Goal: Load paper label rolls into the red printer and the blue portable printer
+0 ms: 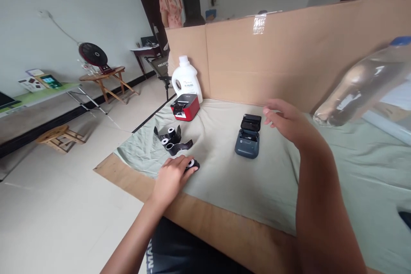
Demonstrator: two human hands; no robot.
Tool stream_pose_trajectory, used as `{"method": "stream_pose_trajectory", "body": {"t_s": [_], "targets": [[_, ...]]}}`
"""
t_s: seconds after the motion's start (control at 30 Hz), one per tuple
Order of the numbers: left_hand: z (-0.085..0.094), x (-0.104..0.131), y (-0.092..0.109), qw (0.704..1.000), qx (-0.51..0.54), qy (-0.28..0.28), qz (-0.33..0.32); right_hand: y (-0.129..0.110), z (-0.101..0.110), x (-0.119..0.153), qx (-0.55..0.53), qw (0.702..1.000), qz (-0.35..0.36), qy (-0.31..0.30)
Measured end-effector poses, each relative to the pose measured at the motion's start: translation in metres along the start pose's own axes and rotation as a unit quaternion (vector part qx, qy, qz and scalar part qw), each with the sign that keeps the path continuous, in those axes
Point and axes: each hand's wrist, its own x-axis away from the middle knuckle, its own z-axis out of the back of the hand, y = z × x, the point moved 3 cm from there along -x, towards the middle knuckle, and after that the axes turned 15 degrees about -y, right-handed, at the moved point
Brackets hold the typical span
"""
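My left hand [173,174] is closed around a small black roll with a white core [192,164] near the front of the cloth. Just beyond it lie several like rolls [171,139], some with black strips trailing loose. My right hand [284,120] is raised to the right of a dark blue label printer [247,143], fingers apart and slightly bent, with nothing in them. The printer's lid is up, and its inside looks dark. Farther back on the left stands a red and black printer [186,107] with a black strip at its front.
A white jug [186,78] stands behind the red printer. Along the back runs a cardboard wall [269,60]. A large clear bottle with a blue cap [359,85] leans at the right. Green cloth [212,128] covers the wooden board. One person [171,6] stands beyond the cardboard.
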Motion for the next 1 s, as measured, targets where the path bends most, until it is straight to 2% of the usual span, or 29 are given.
{"method": "stream_pose_trajectory", "body": {"t_s": [0.1,0.2,0.33,0.43,0.5,0.57,0.63,0.67,0.73,0.83,0.93,1.0], "targets": [[-0.003,0.008,-0.017,0.997,-0.011,0.016,0.080,0.001,0.002,0.002,0.004,1.000,0.009,-0.003],[-0.007,-0.001,-0.034,0.991,0.039,0.030,0.124,0.003,0.002,0.002,0.010,1.000,0.007,-0.011],[-0.023,-0.021,-0.040,0.990,0.087,0.024,0.111,0.005,0.002,0.001,0.017,1.000,-0.005,-0.016],[-0.030,-0.025,-0.038,0.991,0.077,0.023,0.108,0.008,0.004,0.001,0.022,1.000,-0.007,-0.011],[-0.024,-0.022,-0.041,0.990,0.064,0.054,0.112,0.011,0.005,0.000,0.027,1.000,-0.008,-0.006],[-0.013,-0.017,-0.052,0.983,0.076,0.112,0.122,0.014,0.007,0.000,0.030,0.999,-0.013,0.003],[-0.002,-0.014,-0.074,0.966,0.127,0.167,0.153,0.015,0.009,-0.001,0.030,0.999,-0.014,0.013],[-0.001,-0.014,-0.088,0.956,0.160,0.175,0.172,0.015,0.009,-0.001,0.029,0.999,-0.013,0.016],[-0.008,-0.020,-0.115,0.942,0.230,0.138,0.202,0.015,0.009,-0.001,0.027,0.999,-0.015,0.016],[-0.033,-0.032,-0.145,0.919,0.347,0.064,0.178,0.014,0.006,-0.001,0.023,0.999,-0.028,0.003],[-0.050,-0.039,-0.156,0.883,0.444,0.067,0.137,0.014,0.003,-0.002,0.018,1.000,-0.019,-0.004],[-0.048,-0.039,-0.156,0.872,0.462,0.094,0.133,0.013,0.002,-0.003,0.012,1.000,-0.008,-0.006]]}}
